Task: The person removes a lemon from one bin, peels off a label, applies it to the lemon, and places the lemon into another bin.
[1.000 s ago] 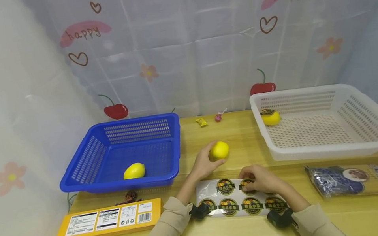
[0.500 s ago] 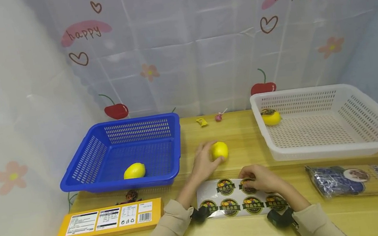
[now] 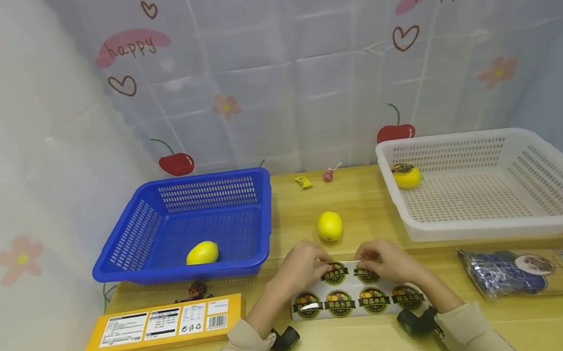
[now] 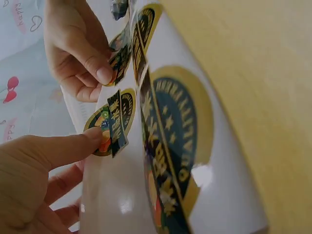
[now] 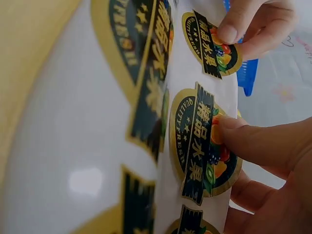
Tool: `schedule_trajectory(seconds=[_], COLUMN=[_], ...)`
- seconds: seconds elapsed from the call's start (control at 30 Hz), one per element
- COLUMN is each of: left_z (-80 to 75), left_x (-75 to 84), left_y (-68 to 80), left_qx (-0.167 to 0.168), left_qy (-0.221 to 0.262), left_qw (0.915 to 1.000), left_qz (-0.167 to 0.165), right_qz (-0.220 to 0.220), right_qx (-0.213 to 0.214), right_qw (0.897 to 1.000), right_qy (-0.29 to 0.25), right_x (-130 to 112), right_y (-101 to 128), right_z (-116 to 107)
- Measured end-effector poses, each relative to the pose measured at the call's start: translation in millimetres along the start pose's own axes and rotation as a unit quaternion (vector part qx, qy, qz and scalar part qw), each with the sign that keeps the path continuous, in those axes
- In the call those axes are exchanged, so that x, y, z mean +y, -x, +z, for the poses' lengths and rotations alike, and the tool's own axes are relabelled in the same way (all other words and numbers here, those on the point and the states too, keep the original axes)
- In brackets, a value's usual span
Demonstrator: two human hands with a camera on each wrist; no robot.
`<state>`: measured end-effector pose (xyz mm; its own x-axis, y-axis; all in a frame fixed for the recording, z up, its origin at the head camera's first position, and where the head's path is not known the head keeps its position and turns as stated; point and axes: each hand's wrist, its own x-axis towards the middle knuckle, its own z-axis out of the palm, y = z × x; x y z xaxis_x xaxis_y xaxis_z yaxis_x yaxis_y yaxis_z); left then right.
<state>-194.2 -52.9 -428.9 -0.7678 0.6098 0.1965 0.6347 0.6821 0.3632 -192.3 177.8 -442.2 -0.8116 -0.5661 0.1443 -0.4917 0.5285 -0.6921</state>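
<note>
White fruit-sticker sheet on desk, lemon just beyond; left hand and right hand pinch its far edge, thumbs over. Peeling progress unclear; best brace sheet, lift slowly.

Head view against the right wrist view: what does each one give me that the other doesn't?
Only the head view: the white basket with a stickered lemon inside, the orange box, the plastic-wrapped pack, the yellow candy and the lollipop.

Only the right wrist view: readable "QUALITY FRESH" lettering on the sticker under the right hand's thumb.

Both: the sticker sheet pinched by both hands, including the left hand, the patterned curtain and the blue basket, just a sliver up close.
</note>
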Motion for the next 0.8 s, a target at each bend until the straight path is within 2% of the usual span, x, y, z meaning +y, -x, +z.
schedule_trajectory(seconds=[0.17, 0.33, 0.43, 0.6, 0.73, 0.8], left_z=[1.8, 5.1, 7.7, 10.7, 10.9, 11.0], left_x=[1.0, 1.2, 1.5, 2.4, 2.6, 1.4], left_y=[3.7, 4.3, 3.9, 3.9, 3.8, 3.6], left_qx=[0.029, 0.018, 0.009, 0.014, 0.028, 0.037], left_qy=[-0.011, 0.002, -0.017, -0.05, -0.032, 0.015], left_qw=[0.9992, 0.9998, 0.9996, 0.9985, 0.9991, 0.9992], left_qz=[0.025, -0.004, -0.02, -0.018, -0.002, -0.004], right_qz=[0.01, 0.021, 0.017, 0.011, 0.009, 0.009], right_qx=[-0.002, -0.013, -0.016, -0.012, -0.013, -0.018], right_qw=[1.0, 1.0, 1.0, 1.0, 1.0, 1.0], right_qy=[0.012, 0.017, 0.011, -0.004, -0.003, 0.007], right_x=[0, 3, 4, 3, 3, 4], right_y=[-1, -1, -1, 0, 1, 0], right_z=[0, 1, 0, -1, -2, -2])
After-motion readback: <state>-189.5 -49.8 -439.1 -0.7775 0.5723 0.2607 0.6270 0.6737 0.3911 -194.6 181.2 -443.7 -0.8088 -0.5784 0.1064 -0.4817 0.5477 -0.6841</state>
